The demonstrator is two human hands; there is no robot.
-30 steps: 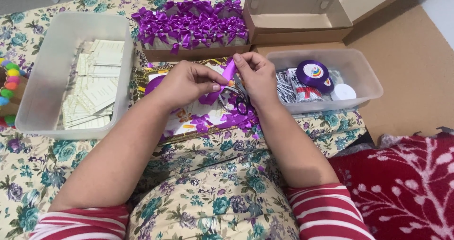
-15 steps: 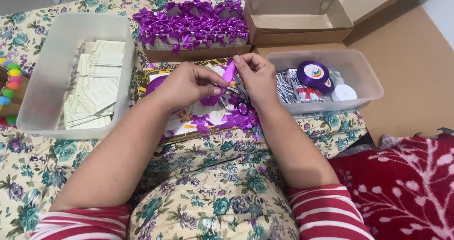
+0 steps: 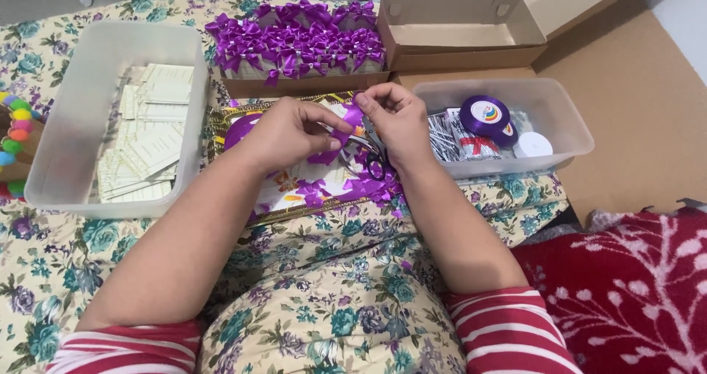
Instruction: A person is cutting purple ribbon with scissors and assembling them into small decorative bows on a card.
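Observation:
My left hand (image 3: 291,132) and my right hand (image 3: 398,120) meet over a patterned tray (image 3: 294,190), both pinching one short strip of purple ribbon (image 3: 346,127) folded into a loop between the fingertips. Scissors (image 3: 368,159) lie on the tray just under my right hand, among several purple ribbon scraps (image 3: 364,188). A purple ribbon roll (image 3: 239,127) sits left of my left hand. Behind the hands, a low cardboard box (image 3: 302,85) holds many finished purple bows (image 3: 294,39).
A clear tub (image 3: 66,168) of cream cards stands on the left. A clear tub (image 3: 567,134) on the right holds a purple ribbon spool (image 3: 486,116), white tape and wire ties. An open cardboard box (image 3: 464,35) is behind. Colourful pompoms (image 3: 11,134) are far left; a red blanket (image 3: 633,285) lower right.
Both hands stay in place over the tray; the fingers have shifted slightly on the ribbon strip, bending it lower between them.

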